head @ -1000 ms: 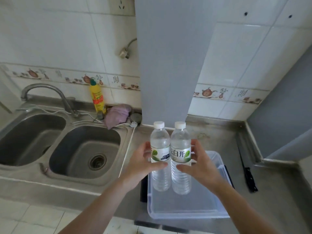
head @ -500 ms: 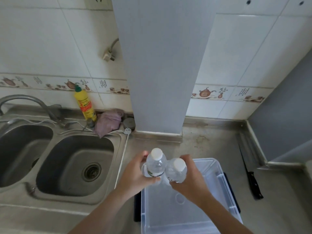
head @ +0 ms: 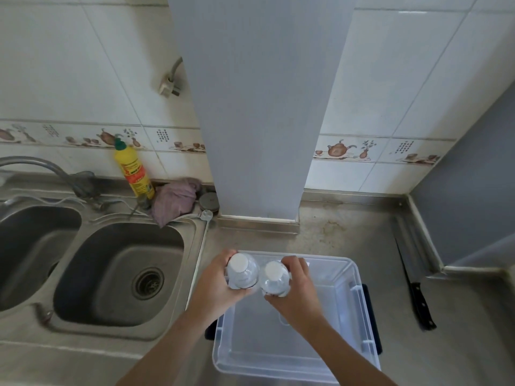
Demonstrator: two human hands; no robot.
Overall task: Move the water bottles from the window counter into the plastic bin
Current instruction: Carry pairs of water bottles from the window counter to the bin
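Two clear water bottles with white caps stand upright side by side in the far left corner of the clear plastic bin point(head: 359, 307). I see them from above. My left hand point(head: 216, 285) wraps around the left bottle point(head: 241, 271). My right hand point(head: 295, 288) wraps around the right bottle point(head: 274, 278). The bottles touch each other. Their lower parts are hidden by my hands, so I cannot tell whether they rest on the bin floor.
The bin sits on a steel counter point(head: 348, 235) over a dark mat. A double sink point(head: 117, 274) lies left, with a yellow detergent bottle point(head: 133, 171) and a purple cloth point(head: 174, 201) behind it. A black-handled knife point(head: 418, 299) lies right. A grey pillar point(head: 259, 107) rises behind.
Both hands have lowered the two bottles from above the bin down into its far left corner. The view has tilted downward and closer.
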